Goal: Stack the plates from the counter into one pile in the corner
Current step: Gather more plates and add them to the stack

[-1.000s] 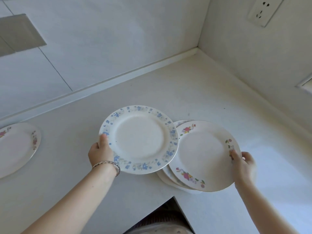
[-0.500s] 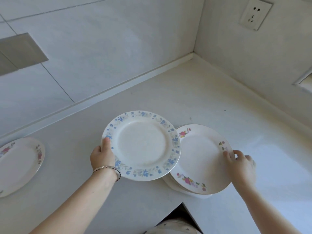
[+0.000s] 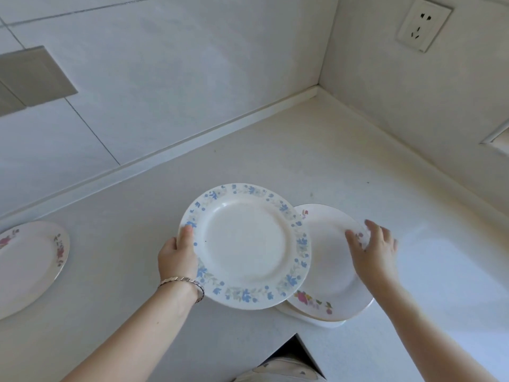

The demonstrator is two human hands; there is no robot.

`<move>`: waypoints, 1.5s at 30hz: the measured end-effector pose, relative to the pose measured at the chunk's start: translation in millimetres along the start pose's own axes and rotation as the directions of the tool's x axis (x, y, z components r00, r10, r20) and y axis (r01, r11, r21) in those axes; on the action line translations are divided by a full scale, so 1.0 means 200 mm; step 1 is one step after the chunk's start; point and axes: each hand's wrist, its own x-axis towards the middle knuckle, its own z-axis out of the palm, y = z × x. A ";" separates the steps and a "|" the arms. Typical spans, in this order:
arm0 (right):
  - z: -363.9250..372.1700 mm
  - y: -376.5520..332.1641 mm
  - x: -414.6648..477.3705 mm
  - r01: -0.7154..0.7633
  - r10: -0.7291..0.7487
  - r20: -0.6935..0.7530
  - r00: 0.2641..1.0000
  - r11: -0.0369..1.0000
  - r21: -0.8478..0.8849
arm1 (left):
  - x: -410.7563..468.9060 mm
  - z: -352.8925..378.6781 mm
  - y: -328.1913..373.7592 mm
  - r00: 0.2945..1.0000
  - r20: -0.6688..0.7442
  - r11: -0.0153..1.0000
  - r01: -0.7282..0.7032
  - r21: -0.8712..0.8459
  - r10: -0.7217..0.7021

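My left hand (image 3: 178, 255) grips the left rim of a white plate with a blue flower border (image 3: 245, 245), held level above the counter and overlapping the left side of a small pile. The top plate of that pile, white with pink flowers (image 3: 333, 268), lies flat on other plates whose edges (image 3: 308, 317) show beneath. My right hand (image 3: 371, 250) hovers over its right rim with fingers spread, fingertips touching or just above the plate. Another pink-flowered plate (image 3: 30, 264) lies alone at the far left of the counter.
The white counter (image 3: 316, 161) runs back to a corner (image 3: 316, 91) where two tiled walls meet. A wall socket (image 3: 422, 26) sits high on the right wall. The counter's inner front edge (image 3: 297, 336) cuts in near my body.
The pink-flowered plate has been set down flat on the pile and my right hand has loosened its grip. The blue-bordered plate has moved right, over the pile.
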 end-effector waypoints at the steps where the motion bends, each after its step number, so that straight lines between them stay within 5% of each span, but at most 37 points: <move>1: -0.01 -0.06 -0.03 0.021 -0.028 0.067 0.997 0.994 0.110 | 0.00 0.02 0.00 1.000 0.025 1.000 0.000 -0.013 0.000; 4: -0.02 -0.16 -0.10 0.049 -0.090 0.222 0.971 0.982 0.181 | -0.04 0.11 -0.02 0.996 0.094 1.000 0.007 -0.018 -0.005; 7: -0.03 -0.15 -0.11 0.050 -0.069 0.160 0.985 0.991 0.120 | -0.10 0.18 -0.02 0.985 0.169 1.000 -0.026 -0.006 0.027; 10: -0.09 -0.07 -0.11 -0.008 -0.011 0.118 0.993 0.986 0.167 | -0.12 0.23 -0.02 0.945 0.291 0.953 -0.217 0.211 0.151; 17: -0.15 0.16 -0.09 -0.080 0.074 0.045 0.996 0.984 0.159 | -0.14 0.36 -0.09 0.797 0.603 0.487 -0.527 0.696 0.001; 24: -0.08 0.24 -0.08 -0.090 0.086 0.065 0.994 0.994 0.069 | -0.14 0.43 -0.11 0.761 0.648 0.186 -0.641 0.745 0.028; 35: -0.05 0.25 0.00 -0.081 0.079 -0.019 0.997 0.934 -0.348 | -0.11 0.42 -0.20 0.715 0.685 0.065 -0.697 0.714 0.136; 41: -0.06 0.24 0.02 -0.054 0.057 -0.006 0.998 0.910 -0.410 | -0.13 0.42 -0.25 0.718 0.659 0.255 -0.696 0.672 0.223; 45: -0.02 0.20 0.04 -0.044 0.045 0.082 0.996 0.999 -0.014 | -0.16 0.43 -0.29 0.741 0.648 0.783 -0.505 0.364 0.177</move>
